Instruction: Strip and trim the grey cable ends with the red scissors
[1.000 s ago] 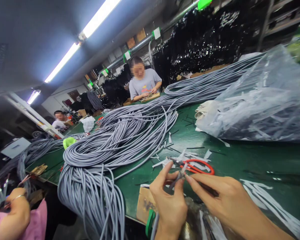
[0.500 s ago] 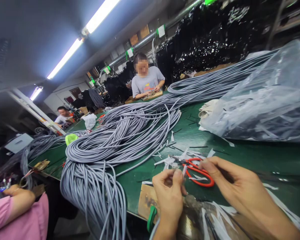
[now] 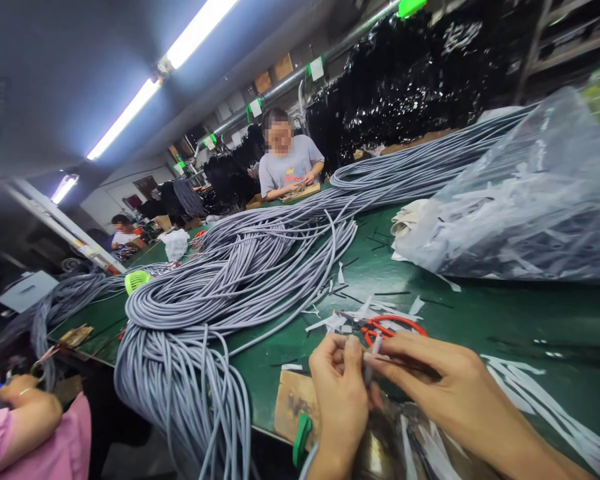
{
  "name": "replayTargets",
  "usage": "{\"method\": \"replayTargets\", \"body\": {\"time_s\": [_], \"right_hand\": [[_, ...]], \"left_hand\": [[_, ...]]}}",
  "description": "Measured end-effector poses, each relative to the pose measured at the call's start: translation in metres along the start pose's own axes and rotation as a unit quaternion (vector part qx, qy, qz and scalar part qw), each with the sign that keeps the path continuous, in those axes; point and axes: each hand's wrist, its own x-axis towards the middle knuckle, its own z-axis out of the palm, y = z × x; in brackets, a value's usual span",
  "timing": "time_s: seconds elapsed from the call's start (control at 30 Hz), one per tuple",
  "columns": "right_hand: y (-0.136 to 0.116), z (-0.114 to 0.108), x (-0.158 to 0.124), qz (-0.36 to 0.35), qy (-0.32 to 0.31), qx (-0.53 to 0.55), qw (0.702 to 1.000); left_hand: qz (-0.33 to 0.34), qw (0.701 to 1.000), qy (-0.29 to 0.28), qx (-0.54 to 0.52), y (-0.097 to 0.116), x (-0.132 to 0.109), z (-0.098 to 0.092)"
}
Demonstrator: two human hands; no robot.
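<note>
My left hand [image 3: 341, 390] is closed in a pinch on a grey cable [image 3: 368, 373], most of it hidden by the fingers. A short pale strip [image 3: 377, 345] sticks up at the cable's end. My right hand [image 3: 443, 373] meets it from the right, thumb and fingertips pinched at the strip. Just beyond my fingers lie red-handled scissors [image 3: 396, 320] on the green table [image 3: 480, 320], among white tape scraps [image 3: 334, 323].
Coiled grey cables [image 3: 220, 273] cover the middle and hang over the near edge. A clear bag [image 3: 520, 227] of white strips stands at right. A wooden block [image 3: 295, 403] and green clamp handle [image 3: 303, 440] sit by my left hand. Co-workers [image 3: 290, 160] sit around.
My right hand has moved left from beside the scissors' handles to the pale strip at my left hand. My left hand keeps its pinch. The view has shifted slightly.
</note>
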Motion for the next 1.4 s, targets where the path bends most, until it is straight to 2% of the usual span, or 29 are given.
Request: {"method": "replayTargets", "body": {"time_s": [0.1,0.17,0.3,0.37,0.4,0.47,0.53,0.57,0.63,0.7,0.8,0.87,0.97,1.07,1.17,1.27,1.4], "right_hand": [[-0.006,-0.003,0.002,-0.072,-0.007,-0.023,0.997],[-0.009,-0.005,0.003,-0.082,-0.017,-0.026,0.996],[-0.004,-0.004,0.003,-0.035,-0.017,-0.016,0.999],[0.001,-0.003,0.001,0.006,-0.013,0.027,1.0],[0.003,-0.002,0.0,0.029,-0.028,0.063,0.997],[0.006,0.0,-0.001,0.063,-0.095,0.144,0.983],[0.007,0.0,-0.001,0.061,-0.164,0.187,0.967],[0.006,0.0,0.0,0.052,-0.18,0.183,0.965],[0.006,-0.001,0.002,0.04,-0.16,0.132,0.977],[0.005,-0.002,0.005,0.039,-0.095,0.065,0.993],[0.005,-0.004,0.007,0.03,-0.039,0.01,0.999],[0.005,-0.005,0.007,-0.002,-0.026,-0.016,1.0],[0.005,-0.008,0.004,-0.069,0.02,-0.078,0.994],[0.007,-0.014,0.003,-0.094,0.066,-0.143,0.983],[0.008,-0.018,0.004,-0.125,0.092,-0.234,0.96],[0.005,-0.018,0.008,-0.2,0.08,-0.319,0.923],[-0.001,-0.018,0.014,-0.292,0.055,-0.339,0.893]], "left_hand": [[-0.01,1.0,-0.018,0.007,0.0,0.001,-0.001],[-0.027,0.999,-0.036,-0.006,-0.001,0.003,-0.003],[-0.046,0.997,-0.04,-0.04,-0.002,0.007,-0.007],[-0.05,0.997,-0.042,-0.048,-0.002,0.007,-0.008],[-0.051,0.996,-0.052,-0.05,-0.002,0.007,-0.008],[-0.051,0.995,-0.07,-0.055,-0.003,0.007,-0.009],[-0.049,0.994,-0.081,-0.06,-0.003,0.007,-0.009],[-0.047,0.994,-0.08,-0.06,-0.003,0.007,-0.01],[-0.034,0.996,-0.068,-0.042,-0.002,0.005,-0.011],[-0.01,0.999,-0.05,0.0,0.001,0.003,-0.011],[0.025,0.998,0.007,0.066,0.005,-0.001,-0.009],[0.033,0.995,0.04,0.083,0.006,-0.002,-0.009],[0.061,0.993,0.044,0.094,0.003,-0.003,-0.011],[0.121,0.985,0.042,0.12,-0.002,-0.002,-0.016],[0.15,0.976,0.04,0.15,-0.005,-0.002,-0.02],[0.159,0.97,0.038,0.178,-0.005,-0.003,-0.019],[0.169,0.963,0.033,0.206,-0.006,-0.003,-0.019]]}}
